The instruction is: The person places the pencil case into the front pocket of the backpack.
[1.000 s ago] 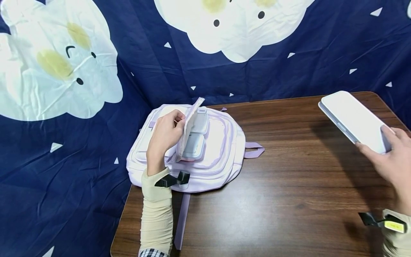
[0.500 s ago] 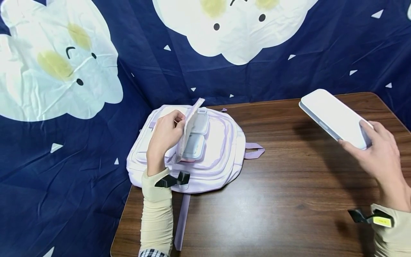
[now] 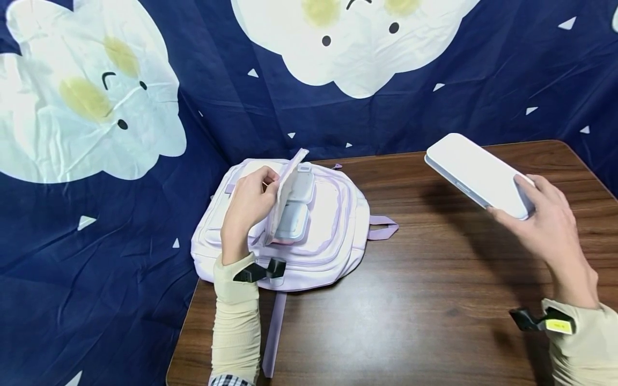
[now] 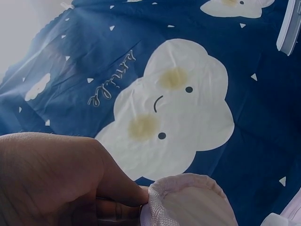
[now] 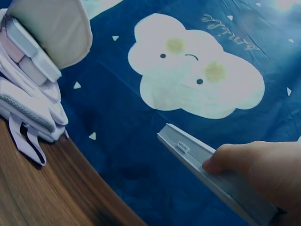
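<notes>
A pale lilac and white backpack (image 3: 333, 214) lies on the table's left side with its front pocket open. My left hand (image 3: 249, 201) pinches the edge of the raised pocket flap (image 4: 197, 202). Inside the pocket sit light plastic cases (image 3: 293, 221), one beside the other; a pinkish item (image 5: 13, 44) also shows there in the right wrist view. To the right, above the table, my right hand (image 3: 547, 220) grips a long white case (image 3: 483, 171) at its near end, thumb on one side. A small latch (image 5: 183, 147) shows on the case's edge.
The brown wooden table (image 3: 410, 311) spans the front and right. A dark blue cloth (image 3: 212, 69) with white clouds hangs behind and at the left. The bag's top loop (image 3: 383, 228) points right, and a strap (image 3: 275, 335) trails toward the front.
My right hand has moved left with the white case, bringing it closer to the backpack. The left hand stays at the pocket flap.
</notes>
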`<act>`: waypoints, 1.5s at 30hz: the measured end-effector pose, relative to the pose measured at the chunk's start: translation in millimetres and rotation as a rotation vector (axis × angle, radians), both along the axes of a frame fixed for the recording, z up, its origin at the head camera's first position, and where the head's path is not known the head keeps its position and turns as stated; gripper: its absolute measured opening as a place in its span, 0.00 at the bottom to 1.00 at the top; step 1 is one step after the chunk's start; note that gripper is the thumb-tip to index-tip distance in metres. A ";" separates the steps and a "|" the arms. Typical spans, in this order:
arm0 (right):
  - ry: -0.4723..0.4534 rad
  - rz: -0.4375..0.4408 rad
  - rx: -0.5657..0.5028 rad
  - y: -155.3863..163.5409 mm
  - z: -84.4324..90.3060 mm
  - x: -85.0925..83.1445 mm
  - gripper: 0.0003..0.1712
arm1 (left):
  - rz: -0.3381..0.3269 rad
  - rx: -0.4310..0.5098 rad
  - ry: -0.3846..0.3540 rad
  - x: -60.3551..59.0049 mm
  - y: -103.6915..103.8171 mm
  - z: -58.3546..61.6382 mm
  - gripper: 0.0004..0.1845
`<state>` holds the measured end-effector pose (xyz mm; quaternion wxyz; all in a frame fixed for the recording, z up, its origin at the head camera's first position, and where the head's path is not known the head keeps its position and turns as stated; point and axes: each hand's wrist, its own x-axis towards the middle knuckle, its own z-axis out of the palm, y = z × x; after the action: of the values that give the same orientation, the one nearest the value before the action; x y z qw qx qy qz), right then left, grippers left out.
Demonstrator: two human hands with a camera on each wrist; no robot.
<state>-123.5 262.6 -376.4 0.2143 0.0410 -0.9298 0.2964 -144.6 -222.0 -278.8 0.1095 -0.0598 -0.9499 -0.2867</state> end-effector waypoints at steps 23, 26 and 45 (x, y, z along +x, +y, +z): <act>0.018 0.180 0.030 -56.6 9.1 -17.0 0.45 | 0.000 -0.003 0.004 -0.3 1.7 -0.3 0.09; 0.010 0.203 0.039 -63.8 11.0 -18.3 0.45 | -0.002 -0.002 0.004 -0.4 2.2 0.0 0.09; 0.040 0.381 0.116 -122.7 -0.7 -26.3 0.44 | -0.002 -0.005 0.014 0.1 4.1 -1.8 0.08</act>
<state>-149.9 139.9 -377.1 0.1699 0.2340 -0.9164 0.2768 -144.5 -217.9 -280.7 0.1158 -0.0631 -0.9497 -0.2841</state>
